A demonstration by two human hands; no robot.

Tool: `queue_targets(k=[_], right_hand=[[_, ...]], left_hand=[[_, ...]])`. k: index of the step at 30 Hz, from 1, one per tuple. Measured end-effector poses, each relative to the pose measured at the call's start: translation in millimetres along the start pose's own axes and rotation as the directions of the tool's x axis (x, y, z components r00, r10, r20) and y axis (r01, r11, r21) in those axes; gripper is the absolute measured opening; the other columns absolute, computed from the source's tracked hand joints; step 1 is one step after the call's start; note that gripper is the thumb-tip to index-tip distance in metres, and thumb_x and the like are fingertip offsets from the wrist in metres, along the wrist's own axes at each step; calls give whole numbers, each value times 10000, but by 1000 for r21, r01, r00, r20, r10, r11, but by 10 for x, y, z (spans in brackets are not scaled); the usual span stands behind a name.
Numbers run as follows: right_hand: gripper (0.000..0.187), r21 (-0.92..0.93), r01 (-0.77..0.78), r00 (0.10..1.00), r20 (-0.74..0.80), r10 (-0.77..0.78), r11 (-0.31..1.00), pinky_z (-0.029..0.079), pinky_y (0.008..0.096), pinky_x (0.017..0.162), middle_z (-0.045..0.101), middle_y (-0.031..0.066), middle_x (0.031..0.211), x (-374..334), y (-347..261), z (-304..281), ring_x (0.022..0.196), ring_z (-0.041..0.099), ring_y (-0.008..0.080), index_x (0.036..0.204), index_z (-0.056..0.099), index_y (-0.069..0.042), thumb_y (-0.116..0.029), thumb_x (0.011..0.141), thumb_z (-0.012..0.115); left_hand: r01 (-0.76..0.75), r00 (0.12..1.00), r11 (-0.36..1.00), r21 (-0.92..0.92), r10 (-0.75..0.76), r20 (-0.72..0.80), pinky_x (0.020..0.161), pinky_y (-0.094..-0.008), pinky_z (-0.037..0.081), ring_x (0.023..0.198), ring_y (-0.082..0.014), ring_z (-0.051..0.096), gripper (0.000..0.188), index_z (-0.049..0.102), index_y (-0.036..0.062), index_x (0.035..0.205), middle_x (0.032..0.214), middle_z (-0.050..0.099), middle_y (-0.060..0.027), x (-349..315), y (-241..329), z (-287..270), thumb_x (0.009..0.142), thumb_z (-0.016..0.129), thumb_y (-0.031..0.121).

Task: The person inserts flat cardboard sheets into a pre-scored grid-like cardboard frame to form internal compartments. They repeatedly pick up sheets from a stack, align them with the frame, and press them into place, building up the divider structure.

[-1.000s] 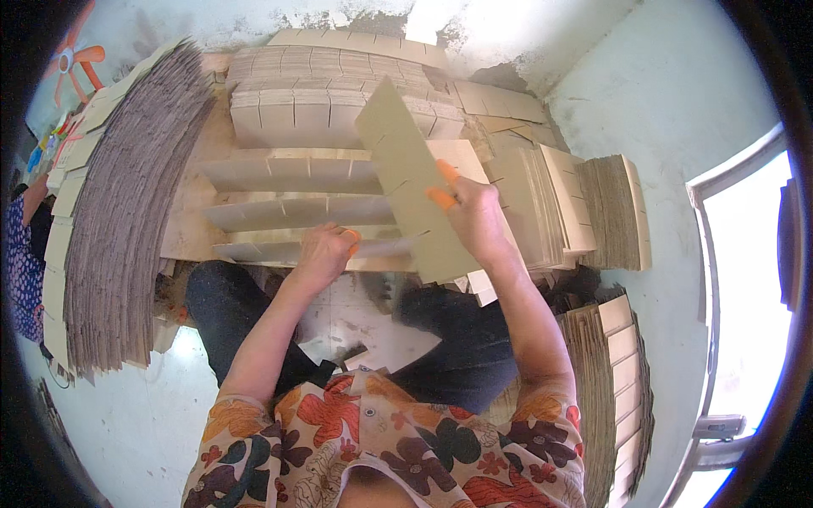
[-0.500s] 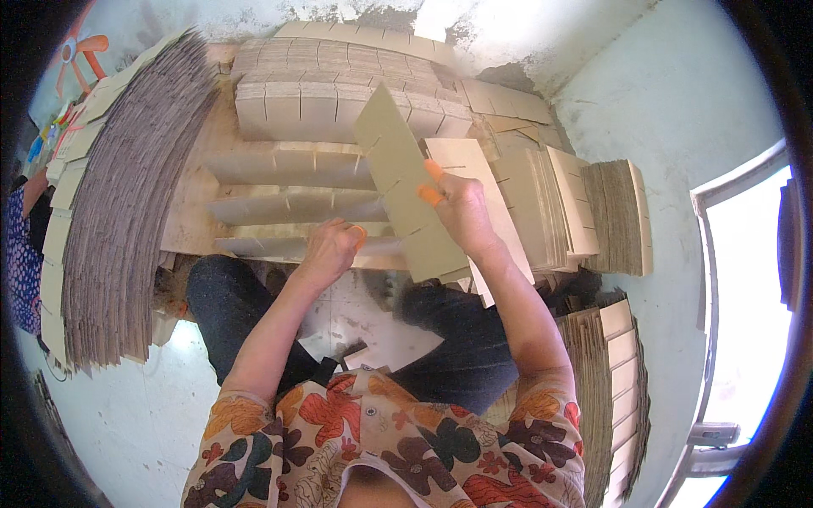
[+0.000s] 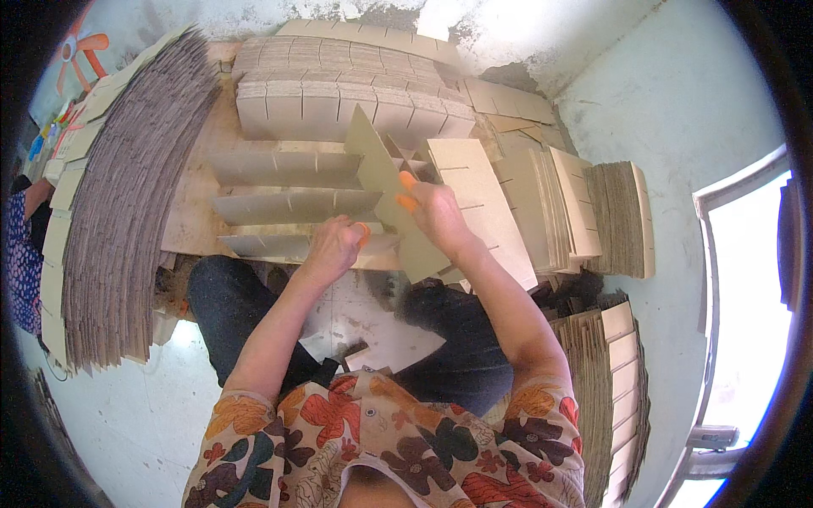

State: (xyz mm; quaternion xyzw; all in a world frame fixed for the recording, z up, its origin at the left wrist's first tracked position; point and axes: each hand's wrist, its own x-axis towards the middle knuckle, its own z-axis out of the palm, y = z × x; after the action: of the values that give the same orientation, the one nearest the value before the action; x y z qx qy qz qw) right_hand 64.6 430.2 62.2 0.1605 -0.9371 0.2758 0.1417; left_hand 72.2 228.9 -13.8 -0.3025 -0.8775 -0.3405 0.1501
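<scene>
From where I stand, with 12 o'clock straight ahead of the seated person, a spotted sleeve (image 3: 24,254) of someone else shows at the far 9 o'clock. An orange fan (image 3: 80,52) is up at 10 o'clock, and next comes a long, tall stack (image 3: 127,212) of grey-brown card standing to the left of the worktop (image 3: 188,199).

Three slotted strips stand on edge on the worktop, roughly parallel: a far strip (image 3: 284,169), a middle strip (image 3: 292,206) and a near strip (image 3: 262,246). The left hand (image 3: 334,247) is over the near strip, its fingers curled in, an orange cover on one; I can't tell whether they pinch the card. Beyond the strips, at 12 o'clock, lie thick bundles (image 3: 322,106) of slotted card.

The board (image 3: 373,173) leans across the right ends of the strips, its top toward 11 o'clock and its bottom toward 5. The right hand (image 3: 439,216) pinches its right edge with orange-covered fingers. Behind it, partly hidden, some crossed pieces (image 3: 406,152) show. Just right of those, a pale slotted sheet (image 3: 483,199) lies slanted under the right forearm. Another stack (image 3: 611,220) stands at 2 o'clock, and a slotted pile (image 3: 589,364) at 4.
</scene>
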Motion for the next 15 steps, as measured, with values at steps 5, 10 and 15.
queue_targets(k=[5,10,15], right_hand=[[41,-45,45,988,151,-38,998,483,466,651,621,212,802,-96,140,153,747,616,387,752,604,7,-30,753,621],[117,-283,-42,967,231,111,958,509,434,680,642,180,860,-166,301,332,787,628,349,878,641,-38,-99,829,554],[288,-329,-207,895,-443,43,921,482,404,789,620,158,1002,-371,762,-465,937,581,312,1029,627,-49,-287,868,608]], left_hand=[[-48,999,999,-25,49,19,584,-457,456,668,-352,578,37,606,57,694,642,552,-168,25,25,-27,716,585,79],[-36,996,999,-28,38,77,608,-440,463,694,-332,581,54,634,59,758,712,594,-159,18,3,9,713,640,87],[-88,995,993,-73,92,45,673,-402,487,772,-300,596,241,659,42,907,846,655,-124,40,86,-193,692,729,125]])
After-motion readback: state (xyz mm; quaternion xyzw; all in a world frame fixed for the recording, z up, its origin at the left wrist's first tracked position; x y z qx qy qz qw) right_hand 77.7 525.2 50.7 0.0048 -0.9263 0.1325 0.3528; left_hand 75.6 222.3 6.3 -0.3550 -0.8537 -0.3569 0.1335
